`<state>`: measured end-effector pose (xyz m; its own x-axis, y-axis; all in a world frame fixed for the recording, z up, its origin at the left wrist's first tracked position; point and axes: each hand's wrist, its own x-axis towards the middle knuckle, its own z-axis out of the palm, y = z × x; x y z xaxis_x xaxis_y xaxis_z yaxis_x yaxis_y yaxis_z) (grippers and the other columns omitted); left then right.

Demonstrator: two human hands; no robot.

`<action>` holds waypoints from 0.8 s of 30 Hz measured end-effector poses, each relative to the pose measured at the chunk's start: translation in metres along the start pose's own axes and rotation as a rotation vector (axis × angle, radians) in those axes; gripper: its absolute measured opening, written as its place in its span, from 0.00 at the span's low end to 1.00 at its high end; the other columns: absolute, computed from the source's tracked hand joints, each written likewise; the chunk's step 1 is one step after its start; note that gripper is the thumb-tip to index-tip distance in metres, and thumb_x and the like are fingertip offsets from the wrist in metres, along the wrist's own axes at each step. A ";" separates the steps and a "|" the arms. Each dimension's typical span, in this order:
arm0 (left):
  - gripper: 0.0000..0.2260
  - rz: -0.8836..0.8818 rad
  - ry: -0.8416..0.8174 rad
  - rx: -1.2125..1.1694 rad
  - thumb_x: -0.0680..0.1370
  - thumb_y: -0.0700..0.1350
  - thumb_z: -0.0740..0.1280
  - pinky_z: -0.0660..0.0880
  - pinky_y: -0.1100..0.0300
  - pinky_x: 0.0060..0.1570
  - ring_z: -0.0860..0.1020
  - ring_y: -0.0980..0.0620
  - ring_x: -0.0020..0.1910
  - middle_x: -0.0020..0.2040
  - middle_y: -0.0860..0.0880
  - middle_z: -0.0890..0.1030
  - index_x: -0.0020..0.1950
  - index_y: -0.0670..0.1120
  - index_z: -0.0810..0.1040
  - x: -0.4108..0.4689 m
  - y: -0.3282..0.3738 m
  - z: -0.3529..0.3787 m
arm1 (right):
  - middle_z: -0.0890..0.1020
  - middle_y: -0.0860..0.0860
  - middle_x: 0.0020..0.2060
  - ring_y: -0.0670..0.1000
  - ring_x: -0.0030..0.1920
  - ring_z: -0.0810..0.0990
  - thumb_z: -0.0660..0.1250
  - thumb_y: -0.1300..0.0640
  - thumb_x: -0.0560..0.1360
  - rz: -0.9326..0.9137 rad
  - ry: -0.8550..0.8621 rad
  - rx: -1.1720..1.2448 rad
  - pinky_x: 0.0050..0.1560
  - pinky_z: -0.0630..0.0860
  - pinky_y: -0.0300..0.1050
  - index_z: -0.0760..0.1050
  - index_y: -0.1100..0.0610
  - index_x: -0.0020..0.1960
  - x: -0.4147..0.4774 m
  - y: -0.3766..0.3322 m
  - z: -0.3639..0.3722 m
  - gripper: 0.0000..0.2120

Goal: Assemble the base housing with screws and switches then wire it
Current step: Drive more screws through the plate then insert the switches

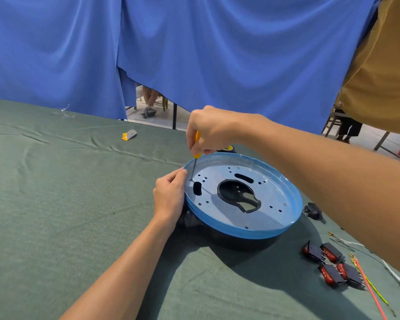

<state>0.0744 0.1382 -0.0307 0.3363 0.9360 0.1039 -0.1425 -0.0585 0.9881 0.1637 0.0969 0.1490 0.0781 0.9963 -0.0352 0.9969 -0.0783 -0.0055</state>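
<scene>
Fingers of the right hand [211, 129] are gripping the yellow handle of a screwdriver [196, 146], which is standing nearly upright with its tip resting at a small hole near the left rim of the base housing [263, 215]. The housing, a round pan with a blue rim over a black body, is sitting on the green-clothed table [79, 204]. The left hand [169, 197] is holding the housing's left edge, its fingers curling onto the rim beside the screwdriver tip. Four black-and-red switches [333, 265] are lying in a cluster to the housing's near right, with red, yellow-green and white wires [371, 288] trailing just beside them. A small black part [312, 211] is lying close to the housing's right rim, and a blue curtain [217, 54] is hanging behind the table.
</scene>
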 end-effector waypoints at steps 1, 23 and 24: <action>0.14 -0.001 -0.001 0.002 0.70 0.54 0.64 0.78 0.40 0.47 0.80 0.45 0.39 0.37 0.47 0.84 0.35 0.46 0.83 0.000 0.000 0.000 | 0.79 0.46 0.26 0.44 0.28 0.80 0.70 0.60 0.74 0.012 -0.004 0.008 0.22 0.67 0.29 0.81 0.53 0.37 0.000 -0.001 0.001 0.07; 0.12 -0.030 -0.003 0.006 0.73 0.51 0.65 0.75 0.51 0.40 0.78 0.46 0.38 0.36 0.49 0.82 0.37 0.46 0.84 -0.002 0.006 0.000 | 0.77 0.56 0.37 0.52 0.32 0.77 0.66 0.62 0.78 0.210 -0.214 0.198 0.28 0.77 0.39 0.74 0.63 0.42 0.006 -0.001 -0.011 0.07; 0.13 -0.051 -0.011 0.036 0.72 0.50 0.65 0.72 0.53 0.36 0.76 0.47 0.35 0.32 0.49 0.79 0.31 0.47 0.80 -0.001 0.008 -0.001 | 0.78 0.54 0.35 0.51 0.32 0.78 0.67 0.64 0.77 0.168 -0.192 0.135 0.27 0.76 0.37 0.75 0.62 0.40 0.004 -0.001 -0.010 0.07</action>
<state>0.0719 0.1371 -0.0228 0.3526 0.9342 0.0545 -0.0911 -0.0237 0.9956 0.1631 0.1015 0.1592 0.2263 0.9452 -0.2352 0.9591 -0.2584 -0.1157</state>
